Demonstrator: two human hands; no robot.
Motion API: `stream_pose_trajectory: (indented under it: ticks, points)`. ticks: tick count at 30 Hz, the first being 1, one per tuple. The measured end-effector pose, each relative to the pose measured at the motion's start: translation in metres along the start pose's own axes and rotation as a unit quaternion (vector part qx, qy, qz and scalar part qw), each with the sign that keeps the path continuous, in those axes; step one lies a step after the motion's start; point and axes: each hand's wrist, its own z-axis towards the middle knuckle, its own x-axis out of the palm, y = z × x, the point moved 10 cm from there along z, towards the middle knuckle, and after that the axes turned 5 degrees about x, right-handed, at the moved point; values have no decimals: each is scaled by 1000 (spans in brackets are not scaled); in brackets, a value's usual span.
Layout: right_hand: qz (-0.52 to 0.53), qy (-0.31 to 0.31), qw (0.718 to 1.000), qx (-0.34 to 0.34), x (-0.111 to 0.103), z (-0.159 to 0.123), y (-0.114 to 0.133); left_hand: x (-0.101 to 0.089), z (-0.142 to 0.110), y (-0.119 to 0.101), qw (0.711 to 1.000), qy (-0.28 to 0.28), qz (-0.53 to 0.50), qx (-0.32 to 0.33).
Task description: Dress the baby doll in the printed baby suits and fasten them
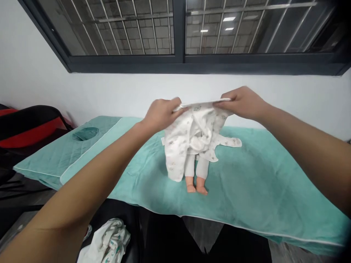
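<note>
A white baby garment (175, 146) with small printed figures hangs between my hands over a doll. My left hand (163, 111) pinches its upper edge at the left, and my right hand (241, 102) grips the same edge at the right, pulling it straight. Below the cloth, the doll's legs (201, 168) stick out towards me in white leggings, with bare feet. The garment hides the doll's upper body and head. A printed sleeve (230, 141) lies flat on the teal bed cover at the right; I cannot tell which piece of clothing it belongs to.
The bed's teal cover (246, 190) has a round hole (85, 133) towards the left end. Crumpled printed cloth (106, 241) rests on a black seat near me. A red and black chair (33, 124) stands at the left. A barred window (179, 36) fills the wall behind.
</note>
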Motion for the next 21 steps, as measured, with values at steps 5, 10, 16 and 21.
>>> stream_pose_trajectory:
  ticks: [5,10,16,21]
  points:
    - [19,70,997,-25,19,-4,10,1,1,0,998,2,-60,-29]
    - [134,-25,990,-19,-5,-1,18,-6,6,-15,970,11,-234,-68]
    - [276,13,960,-41,11,1,33,5,10,-56,860,84,-498,-72]
    - [312,176,933,-10,45,-8,35,23,11,-36,769,0,-616,-169]
